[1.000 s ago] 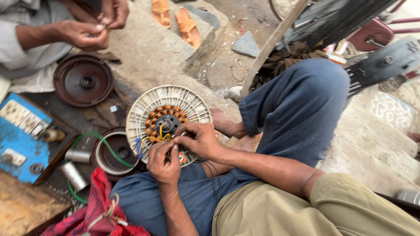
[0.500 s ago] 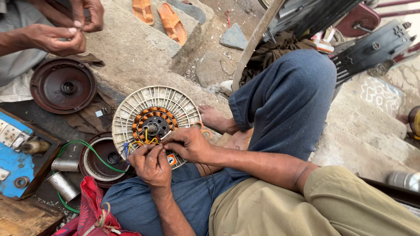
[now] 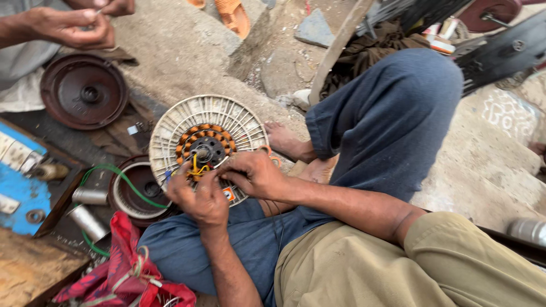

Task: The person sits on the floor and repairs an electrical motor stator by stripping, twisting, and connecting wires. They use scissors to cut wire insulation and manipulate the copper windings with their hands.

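The fan motor stator (image 3: pixel 207 145), a pale round ribbed disc with a ring of copper windings about a dark hub, rests tilted against our blue-trousered leg (image 3: pixel 392 119), its lower edge over our lap. Our left hand (image 3: pixel 199 196) lies on the disc's lower left part, fingers curled and pinching the yellow wires (image 3: pixel 196 167) that come off the windings. Our right hand (image 3: pixel 256 173) sits just beside it on the lower right, fingers bent and closed on the same bunch of wires near the hub; the two hands almost touch. Our bare foot (image 3: pixel 287 142) shows just behind the disc's right edge. On the ground to the left lie a dark brown round motor cover (image 3: pixel 85 91) and, nearer us, a second brown housing (image 3: pixel 133 196) with a green wire (image 3: pixel 114 173) looped over it. Two small metal cylinders (image 3: pixel 85 210) lie beside a blue box (image 3: pixel 20 187), and a red cloth (image 3: pixel 122 267) lies crumpled by our knee. At top left another person's hands (image 3: pixel 74 25) are pinched together on something too small to make out.
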